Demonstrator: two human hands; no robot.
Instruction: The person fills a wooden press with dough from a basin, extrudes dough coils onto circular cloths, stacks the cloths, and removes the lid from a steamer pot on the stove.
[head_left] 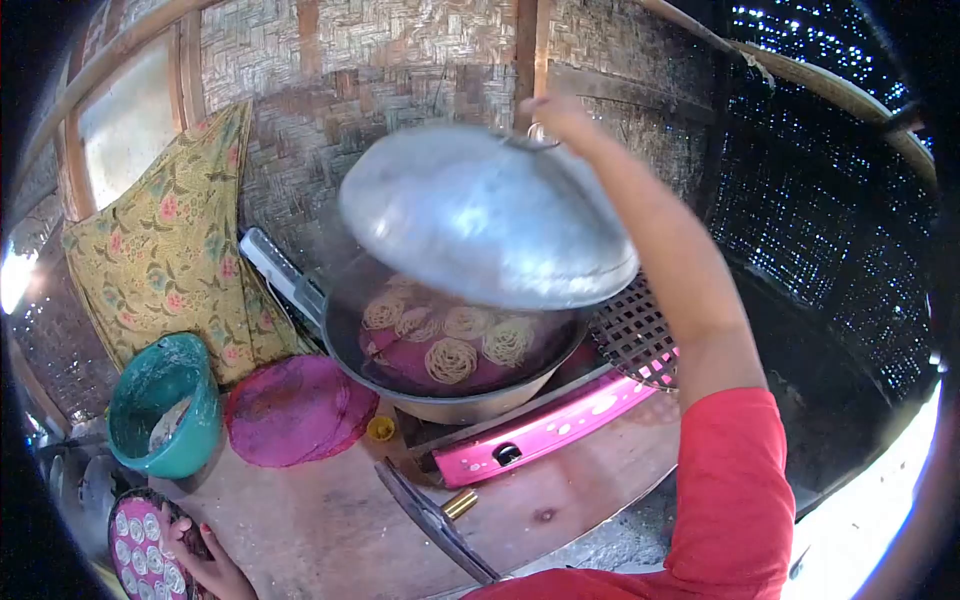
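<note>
My right hand (562, 120), somewhat blurred, is closed on the handle at the far rim of a large domed metal lid (480, 225). The lid is tilted above a wide wok-like pan (455, 407), hiding its back part. Inside the pan, several coiled noodle nests (451, 361) lie on a pink sheet, with steam around them. At the lower left, my left hand (205, 565) grips the right edge of a round tray (137, 565). Small pale coiled nests in rows cover the tray's pink surface.
The pan stands on a pink-fronted stove (550, 430). Left of it are a pink round sheet (300, 410), a teal bucket (165, 405) and a yellow cup (381, 428). Tongs (435, 520) lie in front. A woven tray (640, 335) sits on the right; a patterned cloth (170, 240) hangs behind.
</note>
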